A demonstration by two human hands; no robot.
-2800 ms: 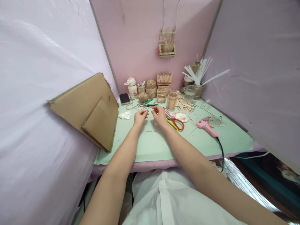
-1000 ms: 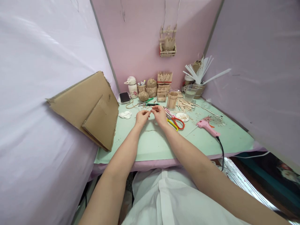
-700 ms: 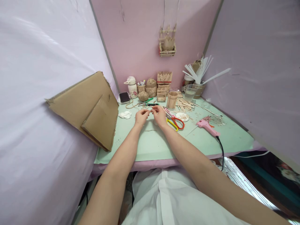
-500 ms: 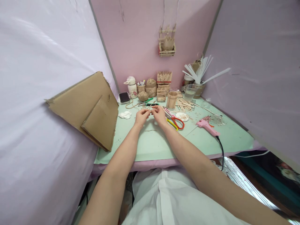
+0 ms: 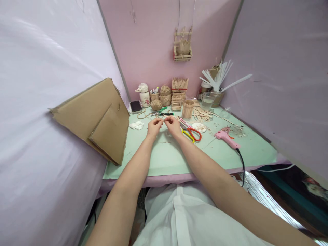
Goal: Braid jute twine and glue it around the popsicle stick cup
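Note:
My left hand (image 5: 153, 127) and my right hand (image 5: 173, 125) meet over the middle of the pale green table (image 5: 176, 157). Both pinch a small thin piece between their fingertips, too small to name; it looks like a bit of twine or a stick. The fingers of both hands are curled and pressed together. A short strand of twine (image 5: 164, 142) lies on the table just in front of my wrists. Red and yellow scissors (image 5: 191, 131) lie right beside my right hand.
A pink glue gun (image 5: 227, 139) with a black cord lies at the right. Cardboard sheets (image 5: 99, 118) lean at the left. At the back stand a stick cup (image 5: 188, 109), loose craft sticks (image 5: 202, 114), twine balls (image 5: 156, 105), a phone (image 5: 136, 107), a jar (image 5: 145, 95) and a glass (image 5: 207, 101).
My hands have drawn a little closer together, fingertips now meeting over the small piece. Nothing else on the table has moved.

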